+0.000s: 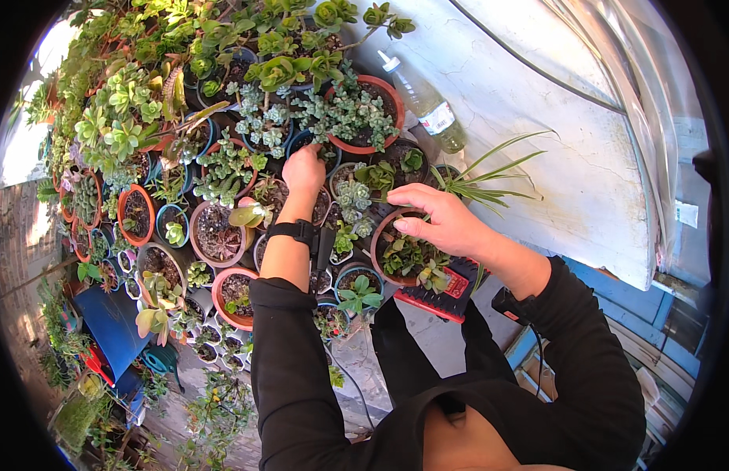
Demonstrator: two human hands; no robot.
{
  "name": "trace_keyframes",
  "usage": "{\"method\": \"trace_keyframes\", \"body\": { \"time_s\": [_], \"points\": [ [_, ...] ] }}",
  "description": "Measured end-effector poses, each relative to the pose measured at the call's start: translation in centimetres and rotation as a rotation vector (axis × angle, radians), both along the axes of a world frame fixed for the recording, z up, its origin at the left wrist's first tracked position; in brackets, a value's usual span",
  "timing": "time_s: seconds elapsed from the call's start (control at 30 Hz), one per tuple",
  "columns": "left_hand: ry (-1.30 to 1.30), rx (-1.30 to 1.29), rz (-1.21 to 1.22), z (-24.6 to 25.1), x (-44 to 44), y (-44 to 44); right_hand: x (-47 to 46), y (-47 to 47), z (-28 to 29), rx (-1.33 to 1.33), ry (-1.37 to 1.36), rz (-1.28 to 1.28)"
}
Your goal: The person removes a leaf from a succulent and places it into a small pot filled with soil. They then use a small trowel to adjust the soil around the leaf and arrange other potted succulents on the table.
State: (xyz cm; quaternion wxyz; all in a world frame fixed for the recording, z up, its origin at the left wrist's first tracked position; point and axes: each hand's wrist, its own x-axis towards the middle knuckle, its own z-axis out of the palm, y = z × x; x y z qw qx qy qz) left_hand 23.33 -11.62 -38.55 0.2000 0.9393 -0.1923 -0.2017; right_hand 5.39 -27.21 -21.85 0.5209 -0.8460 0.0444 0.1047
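Note:
My left hand [305, 169], with a black strap on the wrist, reaches in at a blue-rimmed pot [335, 159]. Its fingertips are hidden behind the hand, so any hold there cannot be made out. To the right, my right hand [438, 216] hovers over a terracotta-coloured pot [377, 250] of green succulents [404, 254], thumb and fingers apart with nothing between them. Between the hands grows a pale blue-green rosette succulent [352, 194]. Just beyond my left hand stands an orange pot [394, 97] with trailing blue-green succulents [358, 115].
Many potted succulents crowd the left and far side. A plastic bottle with a nozzle cap [426, 103] leans by the pale cracked slab [553, 147]. A spider-like plant [488, 176] sticks out at right. A red-and-black tray [455, 288] lies near my legs; a cable [355, 385] hangs below.

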Motion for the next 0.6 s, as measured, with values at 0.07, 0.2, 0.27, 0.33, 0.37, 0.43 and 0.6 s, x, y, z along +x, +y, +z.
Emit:
{"method": "trace_keyframes", "body": {
  "time_s": [0.07, 0.2, 0.27, 0.33, 0.37, 0.43, 0.6],
  "points": [
    [-0.015, -0.014, 0.025, -0.2, 0.2, 0.5, -0.5, -0.3, -0.1, 0.017, 0.005, -0.015],
    [-0.065, -0.175, 0.035, -0.3, 0.5, 0.9, -1.3, -0.5, -0.5, 0.005, -0.005, -0.011],
    [-0.027, -0.142, 0.026, -0.1, 0.8, 0.9, -1.6, -0.7, -0.7, 0.002, -0.02, -0.006],
    [-0.012, -0.157, 0.038, 0.3, 0.9, 1.1, -2.0, -0.8, -0.7, -0.006, -0.033, -0.003],
    [0.042, -0.219, 0.086, 0.4, 0.8, 1.2, -2.2, -0.9, -0.6, -0.01, -0.035, -0.004],
    [0.141, -0.338, 0.18, 0.8, 0.6, 1.5, -2.6, -1.1, -0.4, -0.02, -0.035, -0.004],
    [0.201, -0.701, 0.427, 0.9, -1.0, 1.5, -3.5, -1.3, 0.5, -0.007, -0.012, -0.019]
  ]
}}
